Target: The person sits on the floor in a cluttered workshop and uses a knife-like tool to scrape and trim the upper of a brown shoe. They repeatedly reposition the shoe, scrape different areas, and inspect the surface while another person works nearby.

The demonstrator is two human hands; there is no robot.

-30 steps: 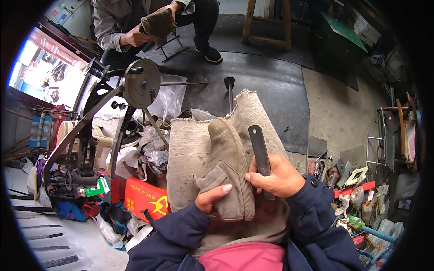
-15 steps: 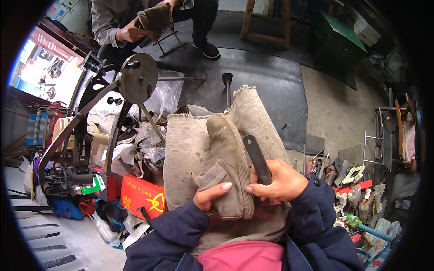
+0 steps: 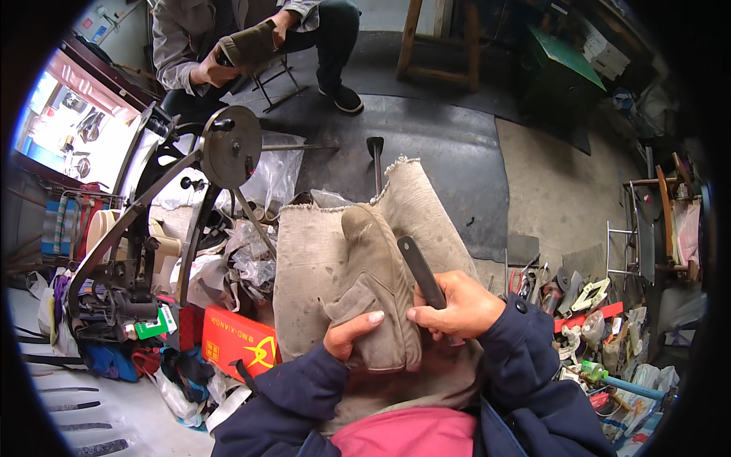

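Boot (image 3: 371,293): lying on the stained cloth (image 3: 308,247) over the lap, grey-brown and soft-sided; rounded end pointing away from the body; ridged seam running along the right edge
Left hand (image 3: 352,335): clasping the boot at its near left side; thumb laid across the upper surface, pointing right; fingers hidden underneath
Right hand (image 3: 461,306): closed narrowly around the flat dark tool (image 3: 419,266); thumb tip at the boot's seam, unclear whether touching or just beside
Flat dark tool: slanting up and leftward out of the fist; pierced by a small hole near the far end
Machine (image 3: 231,147): standing to the left, dark metal, fitted with a large wheel
Red box (image 3: 242,343): lying tilted beside the cloth's left edge, among bags and scraps
Tool pile (image 3: 586,297): heaped on the right, well apart from the boot
Person opposite (image 3: 186,42): holding a second boot (image 3: 250,47) with both hands; knees bent
Wooden stool (image 3: 439,75): standing beyond, near the green box (image 3: 563,68)
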